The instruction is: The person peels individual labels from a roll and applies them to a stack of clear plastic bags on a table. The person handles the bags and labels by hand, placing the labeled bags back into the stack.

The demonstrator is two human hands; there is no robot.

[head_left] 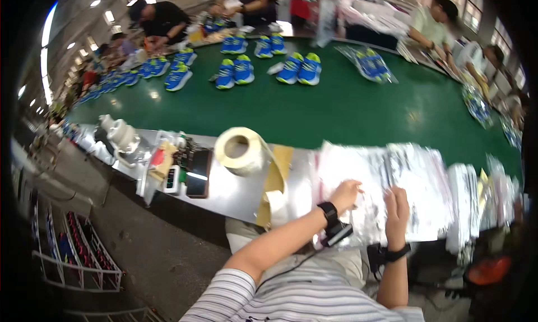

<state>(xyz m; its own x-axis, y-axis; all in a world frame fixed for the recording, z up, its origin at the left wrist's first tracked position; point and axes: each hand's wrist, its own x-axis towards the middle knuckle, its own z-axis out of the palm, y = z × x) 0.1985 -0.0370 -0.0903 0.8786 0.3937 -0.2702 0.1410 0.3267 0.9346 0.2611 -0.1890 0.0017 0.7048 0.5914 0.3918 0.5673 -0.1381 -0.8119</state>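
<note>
A stack of clear plastic bags [386, 176] lies on the metal shelf [230, 196] in front of me. My left hand [345, 195] rests on the stack's near left part, fingers curled on the top bag. My right hand [397, 207] lies flat on the bags a little to the right, fingers pointing away from me. Both wrists carry black bands. Whether either hand actually grips a bag I cannot tell; both press on the top sheet.
A big roll of label tape [240, 150] stands left of the bags, beside a dark phone [198, 172] and small tools. Beyond lies a green conveyor belt [336, 112] carrying blue-and-green shoes [300, 68]. Other people [431, 25] work along its far side. More bag piles [476, 198] sit right.
</note>
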